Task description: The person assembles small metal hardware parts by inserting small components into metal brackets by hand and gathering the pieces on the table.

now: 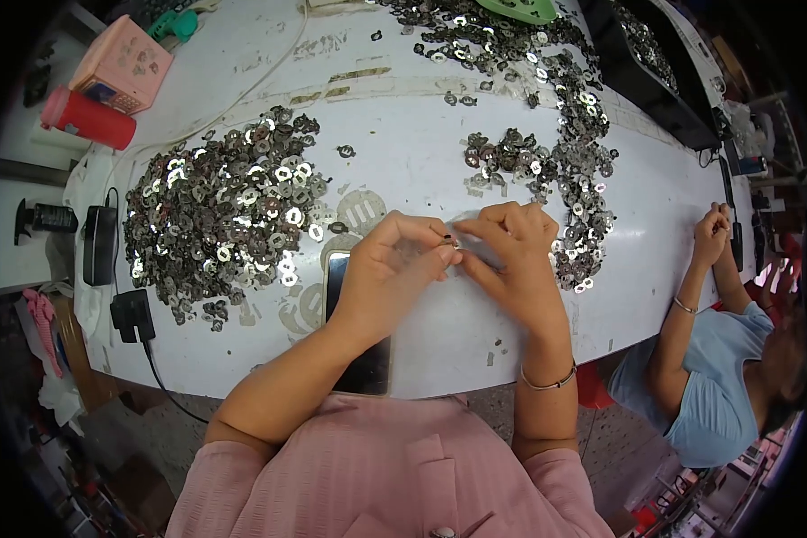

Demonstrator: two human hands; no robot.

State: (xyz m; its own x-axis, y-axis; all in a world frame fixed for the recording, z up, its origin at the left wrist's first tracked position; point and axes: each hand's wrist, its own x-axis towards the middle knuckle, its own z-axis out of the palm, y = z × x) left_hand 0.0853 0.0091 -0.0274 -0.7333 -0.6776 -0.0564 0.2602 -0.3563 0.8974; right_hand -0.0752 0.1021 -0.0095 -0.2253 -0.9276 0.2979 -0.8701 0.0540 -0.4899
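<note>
Over the middle of the white table, my left hand [390, 269] and my right hand [516, 260] meet with their fingertips close together. Between them is a small dark metal part [447, 240], pinched by my left thumb and fingers. My right thumb and forefinger close on its right side; the fingers hide most of it. A large pile of small round metal pieces with slots [229, 206] lies left of my left hand. A second heap of such pieces [583, 179] stretches beyond and right of my right hand. Partly under my left forearm lies a phone [368, 369].
At the left stand a pink box [124, 65], a red bottle [90, 118] and a black adapter [133, 316] with a cable. A black tray [650, 72] with metal pieces and a green bowl [522, 7] are at the back. Another person in blue [713, 386] sits at the right.
</note>
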